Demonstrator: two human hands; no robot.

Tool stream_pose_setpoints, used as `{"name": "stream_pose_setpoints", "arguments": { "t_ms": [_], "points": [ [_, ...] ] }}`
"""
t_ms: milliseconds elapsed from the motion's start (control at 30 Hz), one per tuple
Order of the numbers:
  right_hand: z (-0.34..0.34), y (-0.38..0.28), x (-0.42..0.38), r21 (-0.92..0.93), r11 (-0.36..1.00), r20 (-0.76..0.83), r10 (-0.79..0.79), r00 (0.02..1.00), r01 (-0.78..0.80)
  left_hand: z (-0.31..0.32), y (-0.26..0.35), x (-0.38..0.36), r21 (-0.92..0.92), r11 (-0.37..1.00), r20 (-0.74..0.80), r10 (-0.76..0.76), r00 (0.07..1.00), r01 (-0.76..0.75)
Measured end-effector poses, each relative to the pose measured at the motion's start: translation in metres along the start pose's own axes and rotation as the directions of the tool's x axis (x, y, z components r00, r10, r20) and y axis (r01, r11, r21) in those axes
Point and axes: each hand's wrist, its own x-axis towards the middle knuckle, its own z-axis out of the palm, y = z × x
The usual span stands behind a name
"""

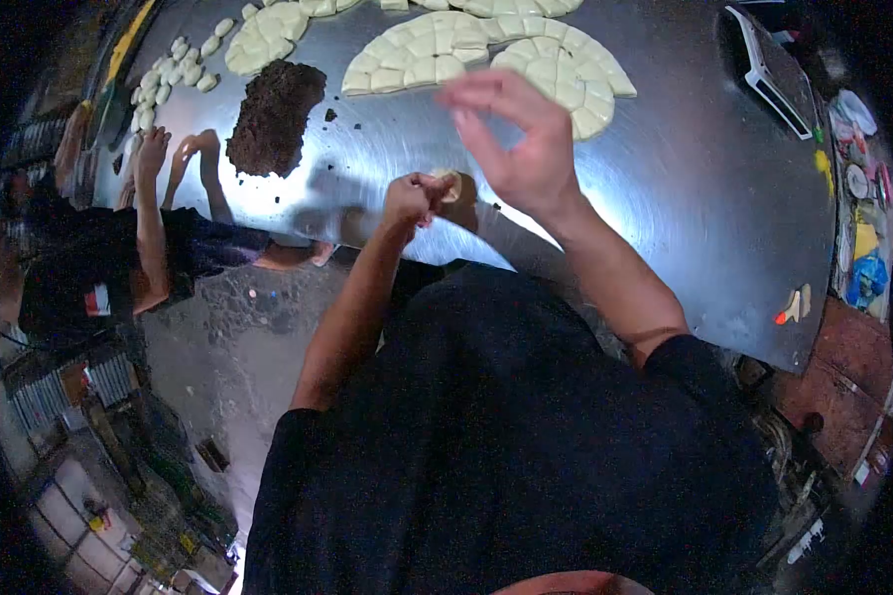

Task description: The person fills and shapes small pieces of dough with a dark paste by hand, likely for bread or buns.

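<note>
A small pale dough piece (450, 186) is held at the fingertips of my left hand (414, 201), low over the metal table (665, 188). Raised to its right is my right hand (514, 134), fingers apart and curved, with nothing between them. Beyond my hands lie large rounds of cut pale dough (417, 52), and one more cut section (561, 79) is partly behind my right fingers. A dark brown crumbly mound (276, 117) sits on the table left of my hands, with crumbs around it.
Small dough balls (174, 74) lie at the far left, near a co-worker's hands (152, 154). A white-framed flat device (769, 74) stands at the back right. A brush with an orange part (792, 305) rests by the right edge, beside shelved items (866, 248).
</note>
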Motion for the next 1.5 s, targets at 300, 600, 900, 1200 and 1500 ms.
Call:
{"name": "stream_pose_setpoints", "arguments": {
  "t_ms": [300,600,900,1200,1500],
  "points": [
    [0.153,0.115,-0.069,-0.527,0.846,0.327,0.107,0.939,0.087,-0.042,-0.036,-0.005,-0.156,0.979,-0.230,0.093,0.969,-0.131],
    [0.067,0.085,-0.057,-0.350,0.933,0.765,0.333,0.552,-0.077,-0.125,-0.097,-0.117,-0.252,0.964,-0.616,-0.089,0.783,-0.089],
    [0.174,0.052,0.068,0.343,0.670,0.539,0.434,0.722,-0.659,-0.149,-0.191,-0.069,-0.124,0.912,-0.518,0.277,0.809,-0.392],
    [0.104,0.036,0.041,-0.029,0.999,0.083,-0.031,0.996,0.033,-0.129,-0.023,-0.088,-0.126,0.961,-0.337,0.190,0.922,-0.245],
    [-0.127,0.285,-0.046,-0.557,0.226,-0.700,0.392,0.598,-0.800,-0.082,-0.028,-0.126,-0.114,0.989,-0.289,0.061,0.955,-0.097]
  ]
}}
